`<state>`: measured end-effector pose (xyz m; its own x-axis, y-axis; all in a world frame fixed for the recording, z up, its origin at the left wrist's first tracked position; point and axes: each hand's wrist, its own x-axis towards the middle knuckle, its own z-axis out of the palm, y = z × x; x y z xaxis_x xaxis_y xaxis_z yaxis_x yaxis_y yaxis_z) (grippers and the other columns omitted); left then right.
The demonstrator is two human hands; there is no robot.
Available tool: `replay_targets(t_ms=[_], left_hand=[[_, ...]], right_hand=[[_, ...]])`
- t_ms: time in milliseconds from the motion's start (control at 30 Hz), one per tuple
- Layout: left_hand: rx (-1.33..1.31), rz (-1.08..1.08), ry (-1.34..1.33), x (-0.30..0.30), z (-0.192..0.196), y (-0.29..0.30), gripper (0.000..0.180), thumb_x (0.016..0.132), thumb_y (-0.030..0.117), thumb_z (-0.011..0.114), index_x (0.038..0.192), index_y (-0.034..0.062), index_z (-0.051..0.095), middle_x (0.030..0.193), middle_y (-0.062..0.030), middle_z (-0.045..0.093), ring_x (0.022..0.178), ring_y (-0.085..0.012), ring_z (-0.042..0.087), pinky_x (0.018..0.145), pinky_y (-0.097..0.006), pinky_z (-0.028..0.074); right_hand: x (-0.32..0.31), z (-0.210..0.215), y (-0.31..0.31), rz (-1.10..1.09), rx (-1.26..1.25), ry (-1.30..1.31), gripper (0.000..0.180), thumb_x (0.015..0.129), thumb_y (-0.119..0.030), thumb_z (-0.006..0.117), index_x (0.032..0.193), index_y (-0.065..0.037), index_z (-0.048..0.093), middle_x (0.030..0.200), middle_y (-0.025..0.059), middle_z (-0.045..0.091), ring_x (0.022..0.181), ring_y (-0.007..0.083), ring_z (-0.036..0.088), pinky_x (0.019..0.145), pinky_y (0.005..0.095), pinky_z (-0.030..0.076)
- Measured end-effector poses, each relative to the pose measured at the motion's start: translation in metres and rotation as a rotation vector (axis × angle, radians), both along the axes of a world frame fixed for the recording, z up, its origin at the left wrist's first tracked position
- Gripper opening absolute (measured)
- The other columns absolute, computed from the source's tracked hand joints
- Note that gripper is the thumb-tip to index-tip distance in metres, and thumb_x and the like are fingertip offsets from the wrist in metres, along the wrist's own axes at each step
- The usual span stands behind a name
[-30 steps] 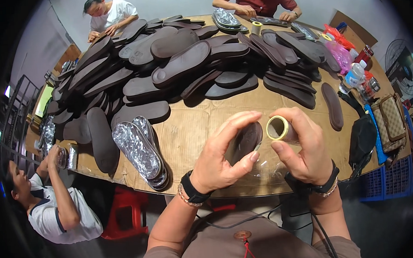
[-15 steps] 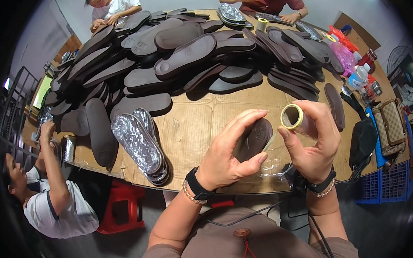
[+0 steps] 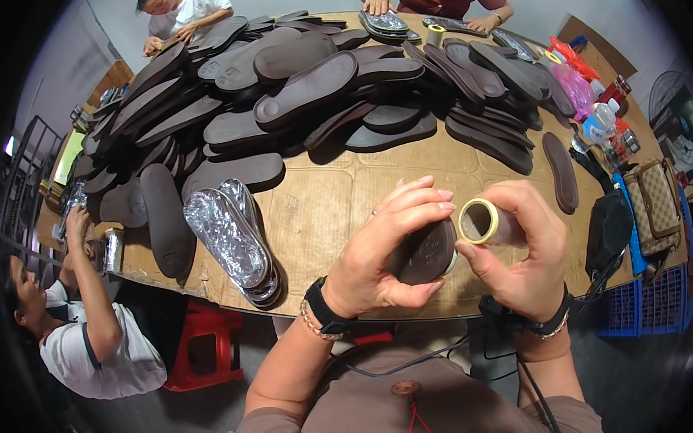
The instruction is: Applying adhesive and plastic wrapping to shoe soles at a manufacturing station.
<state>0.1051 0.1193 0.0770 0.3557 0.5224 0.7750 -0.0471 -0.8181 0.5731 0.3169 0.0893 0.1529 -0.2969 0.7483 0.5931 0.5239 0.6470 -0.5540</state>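
My left hand (image 3: 365,264) is wrapped round a dark brown shoe sole (image 3: 428,254), which points end-on toward me between thumb and fingers. Beside it, my right hand (image 3: 538,257) grips a roll of clear film (image 3: 507,227), its hollow, yellow-rimmed end facing me. The roll is close against the sole's right side. Whether film stretches between them is hard to make out. Left of my hands lies a stack of film-wrapped soles (image 3: 223,232).
A large heap of loose brown soles (image 3: 304,89) covers the cardboard-topped table (image 3: 322,198). To the right are a single sole (image 3: 560,172), a water bottle (image 3: 600,121), a black bag (image 3: 608,234) and a checked bag (image 3: 653,200). Several co-workers sit around the table.
Both hands have shifted slightly; the roll has come left and down, nearer the sole. The sole has turned to show more of its end. Across the table, a co-worker's hand now rests on wrapped soles.
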Motion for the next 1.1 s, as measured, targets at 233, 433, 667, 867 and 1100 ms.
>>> replay_targets(t_ms=[233, 433, 667, 867, 1100], left_hand=[[-0.130, 0.093, -0.101, 0.008, 0.008, -0.016, 0.063, 0.069, 0.017, 0.086, 0.127, 0.0043, 0.064, 0.129, -0.0151, 0.067, 0.129, -0.0385, 0.060, 0.117, -0.055, 0.039], [-0.155, 0.097, -0.088, 0.004, 0.006, -0.017, 0.064, 0.069, 0.018, 0.086, 0.127, 0.0036, 0.065, 0.130, -0.0147, 0.068, 0.133, -0.0391, 0.058, 0.117, -0.055, 0.037], [-0.163, 0.051, -0.110, 0.007, 0.000, -0.016, 0.070, 0.068, 0.016, 0.085, 0.132, 0.0037, 0.059, 0.133, -0.0143, 0.066, 0.136, -0.0386, 0.056, 0.119, -0.055, 0.034], [-0.151, 0.053, -0.107, 0.007, 0.002, -0.017, 0.068, 0.068, 0.014, 0.085, 0.130, 0.0040, 0.059, 0.135, -0.0147, 0.066, 0.137, -0.0390, 0.055, 0.119, -0.055, 0.034], [-0.151, 0.054, -0.101, 0.006, 0.003, -0.019, 0.066, 0.068, 0.014, 0.085, 0.129, 0.0032, 0.060, 0.136, -0.0167, 0.063, 0.134, -0.0380, 0.057, 0.116, -0.050, 0.040]], right_hand=[[0.001, 0.008, -0.002, 0.063, -0.013, -0.126, 0.043, 0.080, -0.020, 0.086, 0.112, -0.003, 0.063, 0.093, 0.0143, 0.067, 0.079, 0.0317, 0.068, 0.070, 0.0372, 0.054], [0.006, 0.011, -0.001, 0.118, -0.040, 0.001, 0.044, 0.084, -0.027, 0.086, 0.114, -0.001, 0.067, 0.095, 0.0132, 0.068, 0.078, 0.0270, 0.068, 0.067, 0.0339, 0.054], [-0.002, 0.003, 0.008, -0.014, 0.155, 0.018, 0.041, 0.081, -0.020, 0.088, 0.111, 0.000, 0.068, 0.095, 0.0114, 0.069, 0.079, 0.0251, 0.067, 0.066, 0.0328, 0.054], [-0.006, -0.001, 0.010, -0.019, 0.160, 0.035, 0.042, 0.077, -0.015, 0.089, 0.111, -0.001, 0.068, 0.094, 0.0114, 0.069, 0.078, 0.0264, 0.066, 0.066, 0.0348, 0.053], [-0.008, -0.002, 0.008, -0.031, 0.094, 0.003, 0.041, 0.075, -0.012, 0.089, 0.110, -0.003, 0.069, 0.093, 0.0122, 0.069, 0.079, 0.0288, 0.067, 0.067, 0.0368, 0.054]])
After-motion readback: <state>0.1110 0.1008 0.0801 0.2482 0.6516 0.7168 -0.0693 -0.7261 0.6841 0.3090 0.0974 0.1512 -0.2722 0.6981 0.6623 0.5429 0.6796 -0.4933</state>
